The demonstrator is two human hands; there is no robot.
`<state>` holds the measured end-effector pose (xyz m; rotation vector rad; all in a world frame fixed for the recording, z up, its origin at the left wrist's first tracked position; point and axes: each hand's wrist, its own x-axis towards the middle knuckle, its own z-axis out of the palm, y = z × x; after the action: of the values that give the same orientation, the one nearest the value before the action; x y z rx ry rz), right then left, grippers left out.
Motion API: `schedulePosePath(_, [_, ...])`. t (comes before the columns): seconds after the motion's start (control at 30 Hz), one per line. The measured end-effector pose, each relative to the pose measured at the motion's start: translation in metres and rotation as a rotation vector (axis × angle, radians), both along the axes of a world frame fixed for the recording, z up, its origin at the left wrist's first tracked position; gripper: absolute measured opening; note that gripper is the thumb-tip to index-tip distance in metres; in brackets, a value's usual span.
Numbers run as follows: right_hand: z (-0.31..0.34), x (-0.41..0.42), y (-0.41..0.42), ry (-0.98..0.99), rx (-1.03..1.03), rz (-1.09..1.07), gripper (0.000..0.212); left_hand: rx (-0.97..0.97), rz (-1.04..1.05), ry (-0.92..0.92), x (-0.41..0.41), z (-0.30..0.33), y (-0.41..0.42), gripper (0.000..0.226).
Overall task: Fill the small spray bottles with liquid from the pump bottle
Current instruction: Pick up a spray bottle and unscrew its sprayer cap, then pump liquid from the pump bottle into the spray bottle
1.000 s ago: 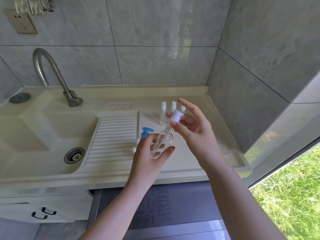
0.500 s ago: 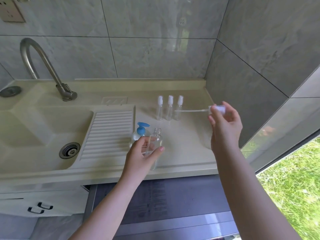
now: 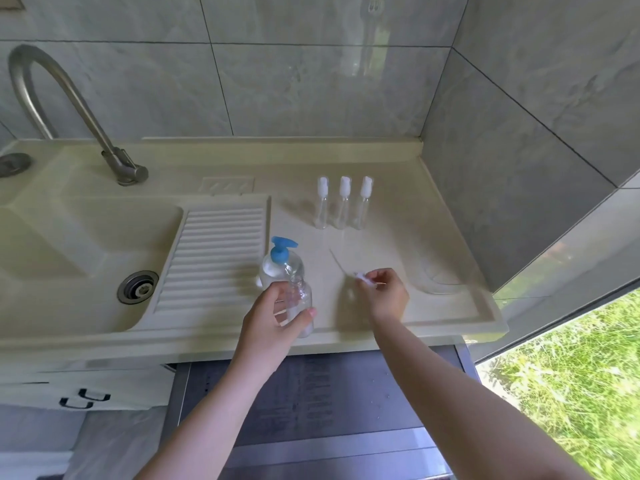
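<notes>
Bottles number five: three capped spray bottles (image 3: 343, 202) in a row at the counter's back, one blue-topped pump bottle (image 3: 281, 268), and one uncapped bottle (image 3: 300, 299) gripped by the left hand (image 3: 273, 323). Right hand (image 3: 384, 296) pinches one spray cap (image 3: 363, 278) at the cream countertop (image 3: 398, 237). Grey tiled walls (image 3: 311, 88); one sink (image 3: 69, 244), one faucet (image 3: 69, 109).

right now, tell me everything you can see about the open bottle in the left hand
The open bottle is small, clear plastic, round-bodied with a narrow threaded neck and no cap. It looks almost empty. It stands roughly upright near the counter's front edge, just in front of the blue-topped pump bottle. The left hand grips its body, thumb across the front.
</notes>
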<state>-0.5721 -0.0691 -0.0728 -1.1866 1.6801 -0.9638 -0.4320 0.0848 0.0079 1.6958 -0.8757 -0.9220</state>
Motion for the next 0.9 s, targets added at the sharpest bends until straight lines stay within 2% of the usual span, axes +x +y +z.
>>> schedulePosePath(0.27, [-0.015, 0.013, -0.034, 0.314, -0.065, 0.116, 0.017, 0.034, 0.031, -0.019, 0.014, -0.007, -0.009, 0.029])
schedulePosePath(0.63, [-0.016, 0.019, -0.035, 0.371, -0.193, 0.118, 0.013, 0.027, 0.070, -0.019, 0.026, -0.013, -0.008, 0.031])
schedulePosePath(0.7, [-0.004, 0.025, -0.029, 0.283, -0.253, 0.141, 0.014, 0.014, 0.090, -0.021, 0.031, -0.013, -0.006, 0.031])
schedulePosePath(0.8, [0.033, 0.046, -0.018, 0.068, -0.415, 0.396, 0.033, 0.007, 0.134, -0.017, 0.036, -0.014, -0.002, 0.029])
schedulePosePath(0.9, [0.069, 0.068, -0.009, 0.021, -0.594, 0.783, 0.060, -0.013, 0.176, -0.017, 0.041, -0.015, 0.002, 0.028])
